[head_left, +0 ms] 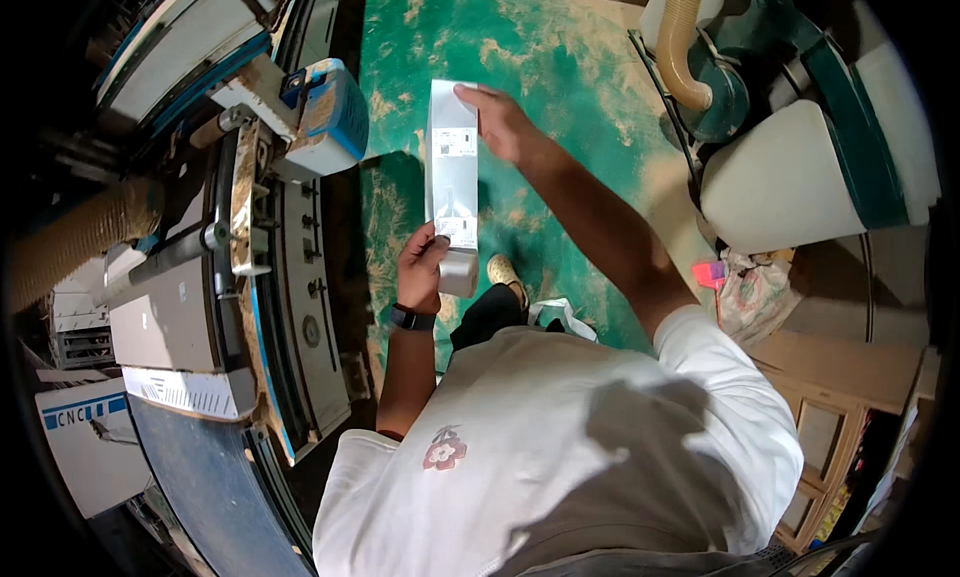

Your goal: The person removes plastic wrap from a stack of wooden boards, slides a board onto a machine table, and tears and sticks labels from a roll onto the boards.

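Observation:
A long pale strip of labels (pixel 453 185), with small printed stickers along it, stretches upright between my two hands. Its lower end meets a white roll (pixel 459 277) that looks like the rest of the label strip. My left hand (pixel 420 267), a dark band on its wrist, grips the strip's lower end beside the roll, thumb on top. Higher up, my right hand (pixel 503 124) pinches the strip's far end at its right edge, the thumb lying across the front. The fingers behind the strip are hidden.
A large machine with a blue-and-white housing (pixel 325 122) and rails lines the left side. Dusty green floor (pixel 570 67) lies beyond my hands. At right stand a dust collector with a tan hose (pixel 685 52), a pale bag (pixel 755 297) and a wooden cabinet (pixel 815 447).

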### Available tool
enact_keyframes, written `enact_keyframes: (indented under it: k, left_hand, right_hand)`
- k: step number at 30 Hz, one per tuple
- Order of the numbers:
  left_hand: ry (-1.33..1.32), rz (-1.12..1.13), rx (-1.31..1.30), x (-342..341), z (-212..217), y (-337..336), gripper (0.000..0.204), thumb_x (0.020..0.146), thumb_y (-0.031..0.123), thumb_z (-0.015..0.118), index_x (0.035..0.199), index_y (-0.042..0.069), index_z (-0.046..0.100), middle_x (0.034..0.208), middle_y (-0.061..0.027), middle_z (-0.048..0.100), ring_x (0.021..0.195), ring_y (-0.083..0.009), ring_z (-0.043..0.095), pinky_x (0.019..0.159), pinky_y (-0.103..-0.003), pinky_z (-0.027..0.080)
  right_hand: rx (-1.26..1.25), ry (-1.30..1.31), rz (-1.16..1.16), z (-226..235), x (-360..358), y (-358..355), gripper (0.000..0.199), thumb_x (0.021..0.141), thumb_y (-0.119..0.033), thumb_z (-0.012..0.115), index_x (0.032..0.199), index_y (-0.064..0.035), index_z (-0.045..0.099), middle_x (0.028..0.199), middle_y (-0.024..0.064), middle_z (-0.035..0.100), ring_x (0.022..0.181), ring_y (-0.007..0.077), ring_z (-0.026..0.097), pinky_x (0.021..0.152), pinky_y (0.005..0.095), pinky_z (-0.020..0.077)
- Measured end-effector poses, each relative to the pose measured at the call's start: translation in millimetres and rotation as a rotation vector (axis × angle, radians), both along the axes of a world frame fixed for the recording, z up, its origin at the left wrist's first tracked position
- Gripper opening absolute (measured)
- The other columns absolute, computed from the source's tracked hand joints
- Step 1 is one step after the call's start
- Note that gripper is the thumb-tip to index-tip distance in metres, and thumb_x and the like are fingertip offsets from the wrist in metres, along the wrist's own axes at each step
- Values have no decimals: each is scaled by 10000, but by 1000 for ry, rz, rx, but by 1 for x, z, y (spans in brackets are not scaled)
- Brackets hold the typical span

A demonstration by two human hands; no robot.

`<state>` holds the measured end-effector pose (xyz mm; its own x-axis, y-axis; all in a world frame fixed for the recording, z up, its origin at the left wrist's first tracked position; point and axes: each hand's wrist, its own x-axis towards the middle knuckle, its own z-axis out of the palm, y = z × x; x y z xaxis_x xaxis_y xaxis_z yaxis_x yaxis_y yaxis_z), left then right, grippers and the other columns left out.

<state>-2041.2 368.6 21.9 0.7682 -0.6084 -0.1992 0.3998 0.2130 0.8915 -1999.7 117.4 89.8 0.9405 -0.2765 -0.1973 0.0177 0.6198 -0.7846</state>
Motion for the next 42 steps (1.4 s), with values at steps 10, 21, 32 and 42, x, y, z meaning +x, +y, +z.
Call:
enact_keyframes:
  k: [10, 21, 32, 42]
  left_hand:
    - [43, -73, 211, 147, 32, -233, 257, 933, 268, 607, 902, 13, 621, 797, -13, 616, 674, -84, 523, 628, -240, 422]
    - [-55, -142, 317, 349, 2, -500, 244, 934, 241, 585, 860, 17, 646, 842, -14, 626, 758, -89, 556, 675, -251, 431]
    - [-37, 214, 194, 580, 13, -623, 498, 838, 5, 523, 1332, 2, 458, 1090, -49, 579, 923, -124, 527, 823, -259, 429]
    - [212, 302, 112, 838, 18, -691, 598, 778, -44, 452, 1373, 10, 419, 1216, -109, 565, 1083, -212, 556, 923, -315, 442]
  right_hand:
    - [-234, 11, -81, 47, 109, -231, 280, 926, -247, 597, 1068, -5, 606, 978, 61, 669, 859, 122, 643, 793, 264, 515]
    - [-158, -91, -21, 11, 287, -489, 211, 934, -229, 587, 1013, -46, 657, 926, 35, 680, 804, 109, 638, 752, 264, 503]
    - [-180, 17, 277, -6, 623, -597, 246, 917, -203, 587, 1063, -10, 633, 954, 59, 671, 841, 145, 622, 754, 302, 492]
    - [-1123, 256, 463, -26, 900, -667, 374, 907, -392, 574, 831, -38, 668, 841, 105, 661, 746, 240, 623, 627, 346, 460]
